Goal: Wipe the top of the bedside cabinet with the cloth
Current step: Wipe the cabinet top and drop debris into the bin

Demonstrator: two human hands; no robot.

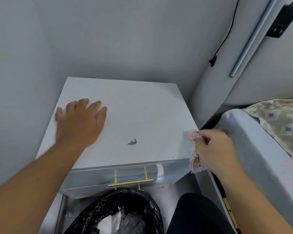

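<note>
While the white bedside cabinet (125, 115) stood in the corner beside the bed (260, 149), the left hand (79, 122) lay open and flat on its top; the right hand (213, 149) gripped the pink cloth (195, 159) at the front right corner, near a small dark smudge (132, 142). No writing was legible.

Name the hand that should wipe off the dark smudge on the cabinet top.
Right. The right hand already grips the cloth at the cabinet's right front corner, beside the smudge. The left hand lies flat and empty on the top.
</note>
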